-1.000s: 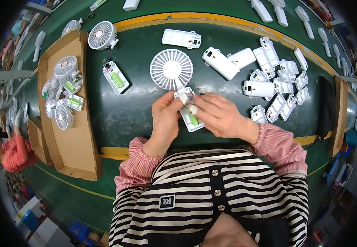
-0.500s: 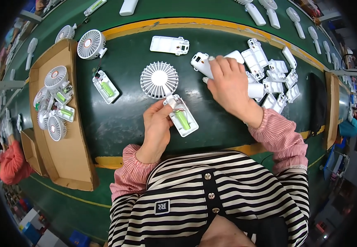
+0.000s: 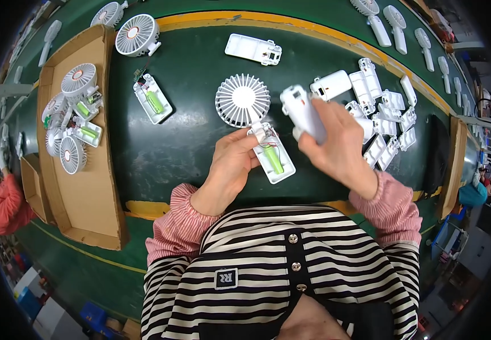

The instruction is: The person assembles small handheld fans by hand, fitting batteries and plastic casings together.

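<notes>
My left hand grips a white handheld fan at the neck, thumb on top. The fan's round slatted head points away from me. Its handle lies open toward me, showing a green battery and thin wires. My right hand is closed around a white handle cover, held to the right of the fan and apart from it. The cover's outer face is up, with a small dark slot near its far end. My palm hides part of the cover's near right side.
More white covers are heaped on the right of the green table. A single cover lies at the back. Left of me are an opened handle wired to a fan head and a cardboard tray with several fans.
My right hand has lifted the cover off the table by the heap and brought it nearer the fan. My left hand keeps its hold on the fan. The whole view has shifted slightly.
</notes>
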Tool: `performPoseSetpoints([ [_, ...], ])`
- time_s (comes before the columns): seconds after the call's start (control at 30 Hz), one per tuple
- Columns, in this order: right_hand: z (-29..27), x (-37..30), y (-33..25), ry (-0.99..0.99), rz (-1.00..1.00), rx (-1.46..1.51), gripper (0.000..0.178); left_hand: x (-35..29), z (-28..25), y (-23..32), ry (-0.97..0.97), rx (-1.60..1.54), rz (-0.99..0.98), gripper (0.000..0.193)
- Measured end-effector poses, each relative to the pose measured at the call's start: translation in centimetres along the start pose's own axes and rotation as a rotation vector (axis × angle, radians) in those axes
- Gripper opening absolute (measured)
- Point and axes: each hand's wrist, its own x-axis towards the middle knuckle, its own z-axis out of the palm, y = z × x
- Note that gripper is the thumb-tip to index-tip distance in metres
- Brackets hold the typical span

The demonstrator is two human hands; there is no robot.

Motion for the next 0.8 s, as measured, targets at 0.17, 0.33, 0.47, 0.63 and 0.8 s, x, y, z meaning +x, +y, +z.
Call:
performPoseSetpoints([
  [0.17,-0.3,-2.1,-2.4,-0.101,-0.010,0.088,0.042,0.0,0.3,0.3,-0.045,-0.109,-0.009,0.027],
  [0.33,1.1,-1.9,-3.0,-0.087,-0.083,0.061,0.039,0.0,0.1,0.0,-0.056,-0.166,0.022,0.035],
  [0.47,1.5,-1.6,-3.9,-0.105,-0.088,0.072,0.040,0.1,-0.2,0.0,-0.084,-0.176,0.013,0.039],
  [0.63,2.4,-1.6,-3.8,-0.091,-0.116,0.037,0.033,0.2,-0.3,-0.2,-0.090,-0.177,0.040,0.039],
  [0.8,2.8,-1.6,-3.8,-0.105,-0.148,-0.023,0.029,0.2,-0.2,-0.1,-0.081,-0.177,0.032,0.040],
])
